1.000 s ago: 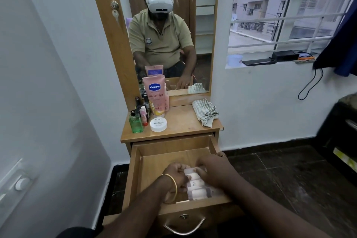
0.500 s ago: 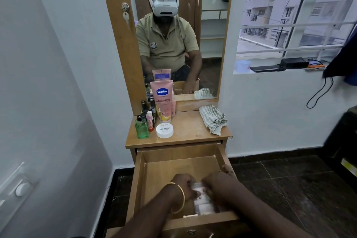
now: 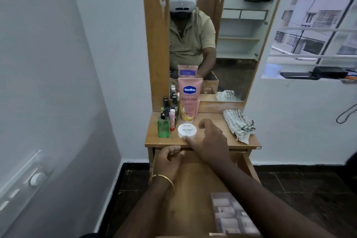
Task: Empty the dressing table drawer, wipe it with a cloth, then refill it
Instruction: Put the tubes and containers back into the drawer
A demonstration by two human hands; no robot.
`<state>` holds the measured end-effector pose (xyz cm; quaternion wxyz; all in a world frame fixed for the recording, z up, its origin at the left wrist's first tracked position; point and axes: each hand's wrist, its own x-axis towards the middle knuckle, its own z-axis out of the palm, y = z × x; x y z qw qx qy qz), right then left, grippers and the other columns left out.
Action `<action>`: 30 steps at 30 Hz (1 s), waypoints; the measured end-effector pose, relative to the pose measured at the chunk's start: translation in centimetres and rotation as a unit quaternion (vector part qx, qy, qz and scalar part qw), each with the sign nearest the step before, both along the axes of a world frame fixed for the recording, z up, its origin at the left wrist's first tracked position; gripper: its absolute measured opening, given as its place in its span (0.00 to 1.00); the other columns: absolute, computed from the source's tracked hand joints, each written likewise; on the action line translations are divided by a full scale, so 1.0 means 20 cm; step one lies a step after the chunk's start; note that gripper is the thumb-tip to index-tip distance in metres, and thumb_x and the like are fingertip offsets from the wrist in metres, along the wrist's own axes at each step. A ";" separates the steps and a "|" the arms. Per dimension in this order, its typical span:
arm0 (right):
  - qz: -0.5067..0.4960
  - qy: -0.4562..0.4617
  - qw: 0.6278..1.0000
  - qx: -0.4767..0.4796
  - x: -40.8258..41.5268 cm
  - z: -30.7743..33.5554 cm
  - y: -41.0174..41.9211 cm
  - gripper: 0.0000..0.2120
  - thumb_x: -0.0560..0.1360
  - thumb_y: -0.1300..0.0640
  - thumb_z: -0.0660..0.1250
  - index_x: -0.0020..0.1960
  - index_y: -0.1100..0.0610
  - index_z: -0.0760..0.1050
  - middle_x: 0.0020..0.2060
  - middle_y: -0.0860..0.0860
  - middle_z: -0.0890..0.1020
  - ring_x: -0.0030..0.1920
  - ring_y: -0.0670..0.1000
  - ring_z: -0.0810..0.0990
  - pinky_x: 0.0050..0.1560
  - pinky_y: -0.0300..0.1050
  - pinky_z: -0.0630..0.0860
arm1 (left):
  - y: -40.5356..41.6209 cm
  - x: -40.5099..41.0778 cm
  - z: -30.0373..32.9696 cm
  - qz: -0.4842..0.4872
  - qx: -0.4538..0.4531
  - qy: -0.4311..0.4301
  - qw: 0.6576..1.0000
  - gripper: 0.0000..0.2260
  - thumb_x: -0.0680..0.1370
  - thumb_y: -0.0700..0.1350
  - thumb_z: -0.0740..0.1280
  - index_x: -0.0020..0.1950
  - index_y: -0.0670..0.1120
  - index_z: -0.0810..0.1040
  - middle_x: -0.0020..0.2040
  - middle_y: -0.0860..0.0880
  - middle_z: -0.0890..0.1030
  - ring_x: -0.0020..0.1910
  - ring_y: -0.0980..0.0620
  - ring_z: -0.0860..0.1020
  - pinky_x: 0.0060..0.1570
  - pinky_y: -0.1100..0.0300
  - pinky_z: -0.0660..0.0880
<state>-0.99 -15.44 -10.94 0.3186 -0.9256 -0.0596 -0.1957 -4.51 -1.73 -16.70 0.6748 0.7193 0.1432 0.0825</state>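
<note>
The wooden drawer (image 3: 193,179) is pulled out under the dressing table top (image 3: 214,116). A clear box of small white items (image 3: 231,216) lies in its near right corner. My right hand (image 3: 210,141) reaches over the table top; its thumb touches the near rim of a white round nail polish remover jar (image 3: 187,129), with the fingers beside the jar. My left hand (image 3: 169,158), with a gold bangle at the wrist, hovers loosely curled at the table's front edge and holds nothing I can see. A striped cloth (image 3: 238,123) lies crumpled on the table's right side.
A pink Vaseline tube (image 3: 189,98), a green bottle (image 3: 163,127) and several small bottles stand at the table's left back, in front of the mirror (image 3: 237,44). A wall runs close on the left. A window sill (image 3: 309,75) with devices is at the right.
Both hands left the clear box in the drawer and rose toward the table top. My right hand now touches the white jar. The view has moved closer to the table.
</note>
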 end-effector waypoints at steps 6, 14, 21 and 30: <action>-0.019 0.091 0.996 -0.017 0.14 -0.02 0.12 0.34 0.61 0.33 0.74 0.58 0.47 0.64 0.54 0.48 0.78 0.56 0.53 0.76 0.54 0.53 0.74 | 0.01 0.01 -0.01 -0.006 -0.027 -0.019 0.999 0.09 0.73 0.41 0.73 0.53 0.49 0.81 0.48 0.53 0.85 0.50 0.59 0.82 0.52 0.62 0.78; -0.016 0.072 0.997 0.021 -0.02 -0.02 -0.02 0.33 0.63 0.38 0.75 0.61 0.47 0.65 0.56 0.47 0.76 0.59 0.53 0.73 0.58 0.53 0.70 | -0.01 -0.01 -0.03 -0.046 -0.009 -0.005 0.999 0.09 0.74 0.42 0.73 0.53 0.47 0.82 0.44 0.49 0.86 0.45 0.50 0.85 0.53 0.46 0.80; 0.023 0.181 0.980 -0.076 -0.46 -0.13 -0.35 0.38 0.61 0.36 0.74 0.67 0.42 0.64 0.59 0.42 0.74 0.59 0.48 0.73 0.56 0.48 0.73 | -0.03 -0.07 -0.01 -0.045 0.029 0.003 0.999 0.06 0.75 0.40 0.72 0.50 0.49 0.81 0.41 0.50 0.86 0.43 0.52 0.84 0.46 0.58 0.80; 0.021 0.296 0.933 -0.201 -0.56 -0.21 -0.46 0.33 0.59 0.36 0.76 0.60 0.42 0.70 0.57 0.44 0.75 0.55 0.48 0.77 0.52 0.46 0.72 | -0.05 -0.10 0.00 -0.046 0.018 0.003 0.999 0.07 0.75 0.41 0.72 0.52 0.49 0.81 0.39 0.48 0.86 0.42 0.45 0.84 0.43 0.52 0.81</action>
